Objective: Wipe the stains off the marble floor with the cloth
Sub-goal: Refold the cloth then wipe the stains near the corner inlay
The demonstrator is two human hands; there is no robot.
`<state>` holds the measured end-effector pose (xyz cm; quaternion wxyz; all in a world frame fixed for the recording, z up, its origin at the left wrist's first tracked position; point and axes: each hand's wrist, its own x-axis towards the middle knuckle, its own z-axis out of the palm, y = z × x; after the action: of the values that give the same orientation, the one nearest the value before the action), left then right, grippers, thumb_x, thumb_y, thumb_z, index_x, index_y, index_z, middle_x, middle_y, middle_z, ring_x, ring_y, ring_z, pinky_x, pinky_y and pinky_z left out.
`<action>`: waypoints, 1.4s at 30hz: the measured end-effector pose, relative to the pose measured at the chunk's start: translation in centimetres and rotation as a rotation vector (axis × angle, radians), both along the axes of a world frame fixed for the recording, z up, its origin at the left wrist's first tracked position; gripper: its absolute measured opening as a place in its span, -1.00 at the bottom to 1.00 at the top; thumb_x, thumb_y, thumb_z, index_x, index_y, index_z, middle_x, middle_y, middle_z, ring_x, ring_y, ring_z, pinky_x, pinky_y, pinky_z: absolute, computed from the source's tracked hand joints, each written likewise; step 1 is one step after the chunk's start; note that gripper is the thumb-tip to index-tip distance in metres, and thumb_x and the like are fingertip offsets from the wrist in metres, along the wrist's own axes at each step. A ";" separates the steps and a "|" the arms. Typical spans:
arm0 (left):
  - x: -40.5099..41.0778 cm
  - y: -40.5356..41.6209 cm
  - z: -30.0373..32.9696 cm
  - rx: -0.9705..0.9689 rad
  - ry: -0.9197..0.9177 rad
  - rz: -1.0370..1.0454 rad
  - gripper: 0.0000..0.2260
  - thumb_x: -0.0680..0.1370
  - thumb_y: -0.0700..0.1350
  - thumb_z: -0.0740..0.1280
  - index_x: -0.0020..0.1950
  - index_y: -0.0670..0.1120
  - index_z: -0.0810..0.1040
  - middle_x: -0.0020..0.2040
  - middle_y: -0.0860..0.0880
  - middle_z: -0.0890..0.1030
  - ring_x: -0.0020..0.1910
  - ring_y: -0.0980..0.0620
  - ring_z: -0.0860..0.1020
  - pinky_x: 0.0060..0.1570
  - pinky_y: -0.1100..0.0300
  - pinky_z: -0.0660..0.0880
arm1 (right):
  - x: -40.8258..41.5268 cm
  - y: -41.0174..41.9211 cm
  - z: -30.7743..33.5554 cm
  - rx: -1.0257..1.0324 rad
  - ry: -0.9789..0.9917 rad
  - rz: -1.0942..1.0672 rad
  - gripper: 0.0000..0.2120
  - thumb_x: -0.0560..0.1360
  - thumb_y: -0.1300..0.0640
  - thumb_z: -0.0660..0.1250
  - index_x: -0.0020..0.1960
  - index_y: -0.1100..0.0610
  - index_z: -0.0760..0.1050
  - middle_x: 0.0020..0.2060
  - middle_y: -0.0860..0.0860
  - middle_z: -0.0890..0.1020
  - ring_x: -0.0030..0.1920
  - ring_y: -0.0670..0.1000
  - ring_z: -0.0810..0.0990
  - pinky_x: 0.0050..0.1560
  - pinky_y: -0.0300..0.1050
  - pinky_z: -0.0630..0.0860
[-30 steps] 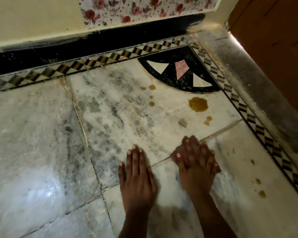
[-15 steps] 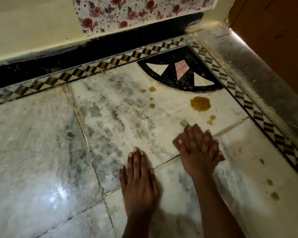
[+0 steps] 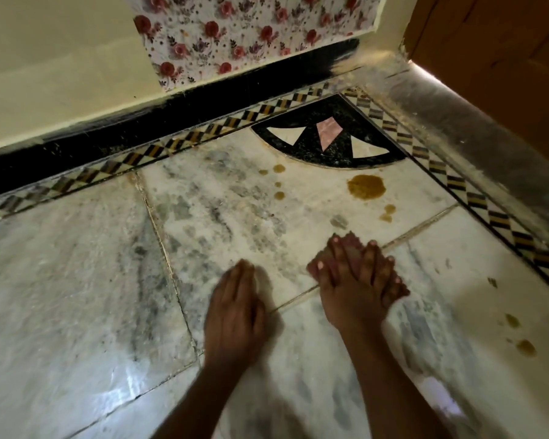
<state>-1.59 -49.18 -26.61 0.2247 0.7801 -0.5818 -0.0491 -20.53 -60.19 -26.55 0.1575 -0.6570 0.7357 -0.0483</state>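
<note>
My right hand [image 3: 357, 280] presses flat on a small brownish-pink cloth [image 3: 346, 241] on the white marble floor [image 3: 76, 280]; only the cloth's edges show past my fingertips and thumb. It lies across a tile joint. A large brown stain [image 3: 366, 186] sits beyond it, with two smaller drops [image 3: 388, 210] between the stain and my fingers. More small brown drops [image 3: 279, 182] lie to the far left of the stain, and further spots [image 3: 525, 347] at the right. My left hand [image 3: 235, 312] rests palm down on the floor, motion-blurred, holding nothing.
A black corner inlay [image 3: 330, 147] with white and pink triangles fills the floor's far corner. A checkered border strip [image 3: 457, 185] runs along both walls. A black skirting [image 3: 140, 128] and floral wallpaper [image 3: 251, 33] lie ahead, a wooden door [image 3: 504, 58] at the right.
My right hand has slid the cloth forward, toward the brown stains. My left hand has shifted slightly and is now blurred.
</note>
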 end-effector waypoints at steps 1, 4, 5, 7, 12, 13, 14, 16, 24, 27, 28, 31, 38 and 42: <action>1.9 -1.2 0.2 0.022 -0.038 0.036 -0.41 0.64 0.06 0.18 0.63 -0.18 0.41 0.64 -0.19 0.41 0.60 -0.21 0.41 0.63 -0.02 0.22 | 1.9 -1.2 0.1 0.020 -0.023 -0.014 -0.40 0.63 -0.43 -0.04 0.64 -0.49 -0.10 0.74 0.01 -0.21 0.70 0.28 -0.29 0.64 0.33 -0.31; 7.9 -5.1 0.6 0.146 -0.059 0.172 -0.31 0.66 0.20 0.03 0.73 -0.12 0.22 0.74 -0.18 0.18 0.70 -0.25 0.22 0.68 -0.18 0.15 | 6.6 -3.1 0.1 0.007 0.005 0.161 -0.42 0.65 -0.40 0.01 0.65 -0.46 0.00 0.75 0.03 -0.14 0.71 0.32 -0.23 0.64 0.38 -0.28; 9.0 -6.1 0.6 0.174 -0.045 0.205 -0.31 0.67 0.23 -0.01 0.75 -0.09 0.17 0.76 -0.15 0.12 0.72 -0.24 0.16 0.69 -0.21 0.11 | 7.1 -2.7 -0.1 -0.077 0.014 0.230 -0.42 0.64 -0.39 0.04 0.64 -0.44 0.07 0.75 0.03 -0.03 0.71 0.32 -0.12 0.65 0.39 -0.20; 10.1 -7.0 0.4 0.178 -0.029 0.261 -0.32 0.69 0.25 -0.04 0.76 -0.03 0.15 0.77 -0.08 0.08 0.75 -0.17 0.08 0.70 -0.20 0.05 | 6.2 -0.4 -0.4 -0.211 0.027 0.388 -0.42 0.63 -0.41 0.06 0.63 -0.45 0.11 0.73 0.00 0.13 0.71 0.28 0.05 0.65 0.37 -0.02; 10.2 -7.2 -0.2 0.152 -0.062 0.284 -0.37 0.71 0.23 -0.02 0.75 0.00 0.20 0.77 -0.03 0.12 0.75 -0.12 0.09 0.69 -0.15 0.04 | 4.0 -1.8 -0.8 -0.199 0.101 0.269 -0.40 0.59 -0.45 0.04 0.62 -0.48 0.08 0.73 -0.02 0.15 0.70 0.26 0.09 0.62 0.33 0.03; 10.2 -7.2 -0.2 0.150 -0.064 0.285 -0.37 0.71 0.23 -0.01 0.74 0.00 0.20 0.77 -0.03 0.13 0.75 -0.12 0.10 0.69 -0.15 0.05 | 5.5 -3.4 -0.9 -0.179 0.086 0.167 -0.39 0.58 -0.44 0.01 0.63 -0.47 0.07 0.74 0.03 0.10 0.71 0.29 0.03 0.63 0.35 -0.02; 10.1 -7.2 -0.2 0.138 -0.064 0.288 -0.38 0.71 0.22 0.01 0.74 0.01 0.21 0.76 -0.02 0.14 0.75 -0.12 0.11 0.69 -0.16 0.07 | 7.7 -5.0 -1.0 -0.126 0.053 0.098 -0.38 0.58 -0.44 -0.02 0.63 -0.47 0.04 0.75 0.06 0.02 0.71 0.31 -0.07 0.63 0.38 -0.10; 9.9 -7.1 -0.4 0.112 -0.058 0.305 -0.38 0.70 0.22 0.03 0.73 0.01 0.24 0.76 -0.02 0.16 0.74 -0.11 0.14 0.69 -0.17 0.11 | 11.7 -7.0 -0.9 -0.039 0.019 0.141 -0.38 0.60 -0.44 -0.05 0.64 -0.46 -0.01 0.75 0.08 -0.09 0.71 0.32 -0.19 0.61 0.41 -0.23; 10.2 -7.5 -0.6 0.120 -0.083 0.322 -0.39 0.70 0.20 0.04 0.73 -0.01 0.26 0.76 -0.02 0.16 0.74 -0.10 0.15 0.68 -0.15 0.13 | 7.6 -5.7 -0.1 -0.171 0.106 0.441 -0.38 0.59 -0.48 0.01 0.64 -0.45 0.09 0.73 -0.04 0.15 0.70 0.24 0.11 0.62 0.33 0.08; 10.4 -7.4 -1.2 0.136 -0.095 0.316 -0.40 0.71 0.20 0.03 0.74 0.01 0.23 0.76 -0.01 0.14 0.75 -0.08 0.11 0.70 -0.11 0.07 | 12.0 -10.9 -0.9 -0.136 0.065 0.201 -0.34 0.58 -0.43 -0.07 0.67 -0.36 0.11 0.74 0.07 0.09 0.71 0.32 -0.02 0.64 0.36 -0.07; 10.5 -7.4 -1.4 0.133 -0.107 0.318 -0.40 0.72 0.20 0.04 0.74 0.01 0.23 0.76 -0.01 0.14 0.75 -0.08 0.11 0.70 -0.12 0.07 | 14.0 -12.2 -0.9 -0.093 0.055 0.225 -0.33 0.57 -0.43 -0.10 0.67 -0.37 0.07 0.75 0.05 0.01 0.72 0.31 -0.11 0.65 0.36 -0.14; 10.6 -7.5 -1.8 0.131 -0.127 0.316 -0.40 0.72 0.20 0.03 0.74 0.01 0.21 0.77 -0.01 0.13 0.75 -0.09 0.12 0.70 -0.14 0.11 | 15.8 -13.1 -0.7 -0.086 0.095 0.508 -0.36 0.58 -0.44 -0.13 0.66 -0.44 -0.05 0.75 -0.02 -0.06 0.72 0.26 -0.18 0.66 0.33 -0.24; 10.4 -7.4 -1.6 0.108 -0.117 0.314 -0.41 0.72 0.16 0.08 0.73 -0.02 0.25 0.76 -0.04 0.15 0.74 -0.12 0.15 0.67 -0.21 0.18 | 9.5 -12.5 1.3 0.082 0.164 0.558 -0.33 0.47 -0.58 -0.26 0.55 -0.57 -0.36 0.70 -0.15 -0.35 0.71 0.13 -0.32 0.66 0.24 -0.27; 10.5 -7.4 -1.9 0.081 -0.136 0.325 -0.43 0.72 0.15 0.11 0.71 -0.01 0.29 0.75 -0.05 0.19 0.74 -0.11 0.16 0.66 -0.22 0.19 | 16.7 -17.7 0.5 0.090 0.026 0.284 -0.38 0.63 -0.48 -0.14 0.63 -0.47 -0.22 0.73 -0.01 -0.28 0.70 0.25 -0.32 0.63 0.38 -0.30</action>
<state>8.90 -56.61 -28.56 0.1584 0.8737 -0.4596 0.0171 -3.82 -77.93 -26.02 0.1825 -0.7473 0.6387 0.0159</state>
